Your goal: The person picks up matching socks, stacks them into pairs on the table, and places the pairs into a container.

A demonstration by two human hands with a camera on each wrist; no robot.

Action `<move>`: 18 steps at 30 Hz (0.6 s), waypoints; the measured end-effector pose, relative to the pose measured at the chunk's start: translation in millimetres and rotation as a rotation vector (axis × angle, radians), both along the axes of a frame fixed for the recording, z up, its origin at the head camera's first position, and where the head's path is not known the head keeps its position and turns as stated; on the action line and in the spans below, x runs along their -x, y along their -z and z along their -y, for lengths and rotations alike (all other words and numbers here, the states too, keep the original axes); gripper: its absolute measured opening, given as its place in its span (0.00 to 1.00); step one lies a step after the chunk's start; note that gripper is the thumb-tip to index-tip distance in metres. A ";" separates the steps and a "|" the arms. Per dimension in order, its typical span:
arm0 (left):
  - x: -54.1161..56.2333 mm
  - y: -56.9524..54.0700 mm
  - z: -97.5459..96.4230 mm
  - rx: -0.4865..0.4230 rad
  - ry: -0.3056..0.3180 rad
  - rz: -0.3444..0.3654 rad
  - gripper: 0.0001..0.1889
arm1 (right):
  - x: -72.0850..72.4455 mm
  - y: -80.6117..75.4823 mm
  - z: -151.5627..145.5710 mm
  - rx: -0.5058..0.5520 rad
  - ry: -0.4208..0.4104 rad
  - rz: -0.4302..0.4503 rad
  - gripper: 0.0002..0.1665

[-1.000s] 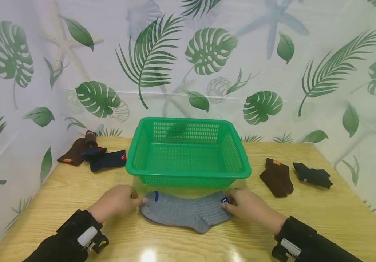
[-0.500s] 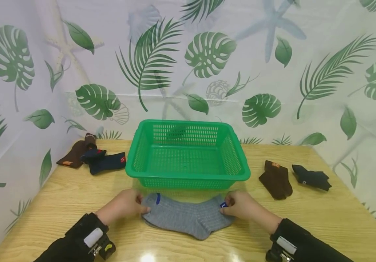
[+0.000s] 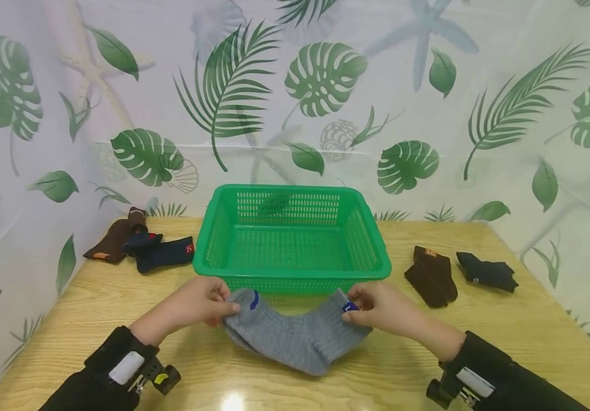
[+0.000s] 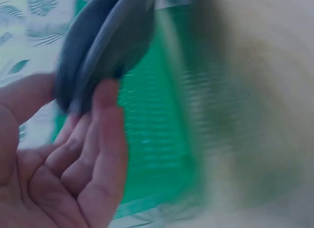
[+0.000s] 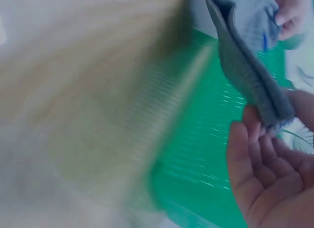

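A pair of grey socks (image 3: 295,339), laid one on the other, spans between both hands in the head view and sags in the middle. My left hand (image 3: 197,305) pinches the toe end, beside a dark blue stripe. The cuff end, with its blue label, is pinched by my right hand (image 3: 384,311). In the left wrist view the two sock layers (image 4: 110,46) show between thumb and fingers of the left hand (image 4: 73,164). The right wrist view shows the ribbed cuff (image 5: 267,100) gripped by the right hand (image 5: 274,174).
Just behind the socks stands a green plastic basket (image 3: 289,277) with slotted walls. Brown socks (image 3: 112,242) and navy socks (image 3: 163,255) lie at the left back of the wooden table (image 3: 377,377). At right lie brown socks (image 3: 432,278) and a dark pair (image 3: 487,272).
Both hands have raised the ends of the grey socks off the table, so the pair now sags between them. Earlier it lay flat. The basket and other socks stay in place.
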State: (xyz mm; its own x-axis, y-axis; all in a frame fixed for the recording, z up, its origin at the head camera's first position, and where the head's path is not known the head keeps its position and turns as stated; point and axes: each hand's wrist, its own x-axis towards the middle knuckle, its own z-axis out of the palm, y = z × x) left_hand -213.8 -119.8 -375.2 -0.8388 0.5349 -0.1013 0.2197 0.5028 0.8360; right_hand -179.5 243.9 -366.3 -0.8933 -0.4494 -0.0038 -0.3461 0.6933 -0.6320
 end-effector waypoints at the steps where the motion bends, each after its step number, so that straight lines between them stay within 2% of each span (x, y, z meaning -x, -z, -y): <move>1: 0.2 -6.5 0.4 -0.004 0.018 0.004 0.12 | 0.1 -7.6 -0.3 0.004 -0.007 -0.004 0.18; 4: 1.3 -29.0 1.8 -0.004 0.037 0.010 0.12 | 2.8 -32.7 -0.8 0.034 0.025 0.034 0.19; 9: 11.8 -67.2 4.9 -0.014 -0.027 0.004 0.13 | 17.2 -68.8 -1.6 0.092 0.138 0.057 0.22; 14: 36.9 -96.2 4.5 -0.037 -0.132 -0.016 0.14 | 45.6 -89.9 2.3 0.195 0.231 0.042 0.23; 18: 64.9 -105.6 -1.2 -0.054 -0.257 -0.031 0.16 | 73.6 -98.5 10.6 0.214 0.296 0.033 0.22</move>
State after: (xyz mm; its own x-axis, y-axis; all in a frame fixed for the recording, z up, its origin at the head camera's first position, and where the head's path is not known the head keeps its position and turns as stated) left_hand -278.6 -118.7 -269.6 -0.9503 0.3073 -0.0502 0.1165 0.5005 0.8579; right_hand -253.2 233.3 -267.8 -0.9858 -0.1651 0.0310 -0.1269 0.6110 -0.7814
